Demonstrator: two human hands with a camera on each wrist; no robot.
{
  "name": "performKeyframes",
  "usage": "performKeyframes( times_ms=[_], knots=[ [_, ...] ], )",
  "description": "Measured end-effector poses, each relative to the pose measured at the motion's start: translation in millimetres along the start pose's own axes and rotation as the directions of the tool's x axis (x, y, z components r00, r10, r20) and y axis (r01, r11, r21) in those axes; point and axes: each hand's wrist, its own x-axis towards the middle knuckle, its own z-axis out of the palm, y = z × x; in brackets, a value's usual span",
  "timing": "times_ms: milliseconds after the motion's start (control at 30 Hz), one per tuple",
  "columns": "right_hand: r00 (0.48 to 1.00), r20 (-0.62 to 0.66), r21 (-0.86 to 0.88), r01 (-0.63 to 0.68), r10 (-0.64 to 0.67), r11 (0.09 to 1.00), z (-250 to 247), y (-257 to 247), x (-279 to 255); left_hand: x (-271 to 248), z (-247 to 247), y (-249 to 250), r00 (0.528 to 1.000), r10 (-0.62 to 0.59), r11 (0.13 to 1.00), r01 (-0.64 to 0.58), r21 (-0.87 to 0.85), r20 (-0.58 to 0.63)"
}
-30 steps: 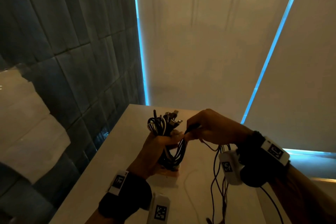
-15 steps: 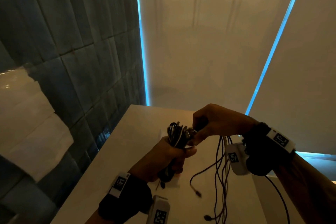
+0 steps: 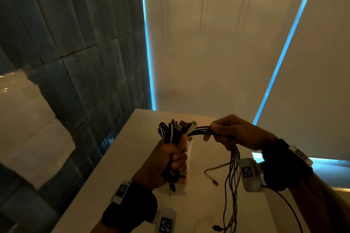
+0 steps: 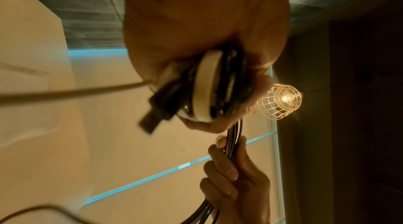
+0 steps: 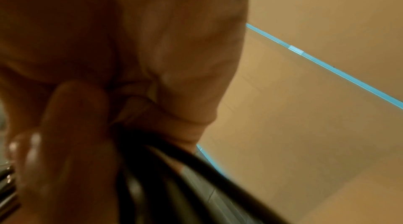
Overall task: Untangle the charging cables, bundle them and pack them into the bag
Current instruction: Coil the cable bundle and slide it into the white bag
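Observation:
My left hand (image 3: 170, 159) grips a folded bundle of black and white charging cables (image 3: 171, 131) upright above the table, plugs sticking out at its top. My right hand (image 3: 225, 134) is curled round several dark cable strands (image 3: 201, 130) that run level from the bundle's top to the right. Below that hand the loose cable tails (image 3: 232, 185) hang down to the table. In the left wrist view the bundle (image 4: 209, 90) sits in my left fist (image 4: 218, 65) and my right hand (image 4: 233, 176) holds the strands (image 4: 234, 134). The right wrist view shows dark strands (image 5: 165, 176) under my right hand (image 5: 87, 124). No bag is visible.
A pale table (image 3: 121, 172) runs along a dark tiled wall (image 3: 66, 43) on the left. Light roller blinds (image 3: 208, 43) with blue-lit gaps stand behind it. A caged wall lamp (image 4: 281, 100) glows in the left wrist view. White paper sheets (image 3: 24, 128) lie at the left.
My right hand has drawn the strands out to the right, away from the bundle, so they now stretch level. The left hand has raised the bundle slightly.

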Motion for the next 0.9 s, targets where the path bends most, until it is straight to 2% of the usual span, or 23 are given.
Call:
performKeyframes(
  times_ms=[133, 233, 300, 400, 467, 533, 600, 667, 800, 900],
  knots=[
    [0.999, -0.041, 0.053, -0.026, 0.028, 0.998, 3, 16, -5, 3, -5, -1, 0.998, 0.052, 0.999, -0.052, 0.015, -0.021],
    [0.978, -0.208, 0.066, -0.013, 0.027, 0.998, 13, 20, -4, 8, -1, -4, 0.996, 0.067, 0.997, -0.069, -0.023, -0.063],
    [0.911, -0.412, 0.021, 0.030, -0.018, 0.999, 25, 20, 1, 13, 2, -8, 0.991, 0.085, 0.995, -0.089, -0.036, -0.105],
    [0.722, -0.676, -0.182, 0.026, -0.144, 0.983, 45, 18, 11, 21, 9, -13, 0.984, 0.075, 0.996, -0.082, -0.041, -0.165],
    [0.633, -0.724, -0.346, 0.010, -0.274, 0.938, 61, 11, 15, 22, 15, -14, 0.981, 0.058, 0.997, -0.066, -0.035, -0.185],
    [0.595, -0.680, -0.503, 0.047, -0.429, 0.863, 78, 1, 17, 22, 18, -15, 0.981, 0.037, 0.999, -0.044, -0.032, -0.188],
    [0.611, -0.578, -0.626, 0.092, -0.541, 0.774, 91, -4, 18, 24, 18, -18, 0.989, 0.023, 0.997, -0.034, -0.069, -0.143],
    [0.690, -0.458, -0.705, 0.103, -0.561, 0.702, 99, -5, 19, 24, 23, -17, 0.996, 0.005, 0.986, -0.020, -0.166, -0.092],
    [0.876, -0.242, -0.795, 0.067, -0.417, 0.602, 108, -6, 20, 19, 30, -11, 0.998, -0.006, 0.968, -0.011, -0.252, -0.069],
    [0.907, -0.204, -0.805, 0.059, -0.369, 0.591, 116, -10, 18, 20, 27, -10, 0.985, -0.004, 0.973, -0.036, -0.228, -0.170]
  ],
)
